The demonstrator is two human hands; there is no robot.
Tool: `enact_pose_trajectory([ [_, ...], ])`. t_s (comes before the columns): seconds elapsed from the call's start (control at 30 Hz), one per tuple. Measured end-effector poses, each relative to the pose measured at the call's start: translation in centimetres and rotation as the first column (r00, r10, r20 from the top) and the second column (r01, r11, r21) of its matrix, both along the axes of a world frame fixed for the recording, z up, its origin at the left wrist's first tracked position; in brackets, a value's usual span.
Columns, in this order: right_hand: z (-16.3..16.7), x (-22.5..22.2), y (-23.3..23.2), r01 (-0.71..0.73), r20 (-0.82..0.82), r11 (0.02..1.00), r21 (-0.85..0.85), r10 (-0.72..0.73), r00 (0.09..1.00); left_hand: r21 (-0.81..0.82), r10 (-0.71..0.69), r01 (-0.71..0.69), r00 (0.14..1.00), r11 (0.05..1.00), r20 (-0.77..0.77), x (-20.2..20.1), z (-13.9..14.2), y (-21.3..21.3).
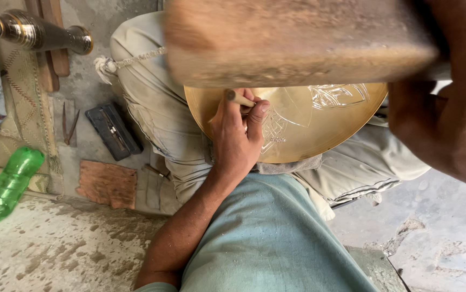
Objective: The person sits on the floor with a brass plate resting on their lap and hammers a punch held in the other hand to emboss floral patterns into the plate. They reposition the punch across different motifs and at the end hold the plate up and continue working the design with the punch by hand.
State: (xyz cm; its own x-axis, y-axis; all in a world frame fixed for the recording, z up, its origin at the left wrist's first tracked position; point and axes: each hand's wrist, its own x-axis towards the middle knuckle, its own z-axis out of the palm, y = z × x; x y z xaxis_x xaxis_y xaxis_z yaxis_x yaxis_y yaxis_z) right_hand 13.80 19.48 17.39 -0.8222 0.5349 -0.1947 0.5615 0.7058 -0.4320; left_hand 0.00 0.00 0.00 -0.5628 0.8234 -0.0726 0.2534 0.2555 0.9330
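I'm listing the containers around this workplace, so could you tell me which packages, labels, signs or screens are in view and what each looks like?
Green plastic bottle: lying on its side on the floor at far left, translucent, no label visible.
No labels, signs or screens can be seen.

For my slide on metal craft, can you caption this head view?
Left hand steadies a thin chisel on an engraved round brass plate while the right hand holds a blurred wooden mallet raised above it.
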Motion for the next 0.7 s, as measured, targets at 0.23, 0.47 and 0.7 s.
enact_pose_trajectory([
  [0.23, 1.6, -2.4, -1.7, -0.367, 0.215, 0.747, 0.554, 0.297, 0.93, 0.058, 0.04, -0.038, 0.998, 0.998, -0.04, 0.7, -0.3, -0.6],
  [0.47, 1.6, -3.3, -1.9, -0.396, 0.18, 0.722, 0.567, 0.36, 0.915, 0.151, 0.129, -0.156, 0.977, 0.976, 0.172, 1.2, -0.4, -0.6],
  [0.7, 1.3, -3.5, -2.0, -0.42, 0.195, 0.688, 0.592, 0.383, 0.903, -0.008, 0.093, -0.093, 0.995, 0.996, 0.047, 0.8, -0.6, -0.6],
])
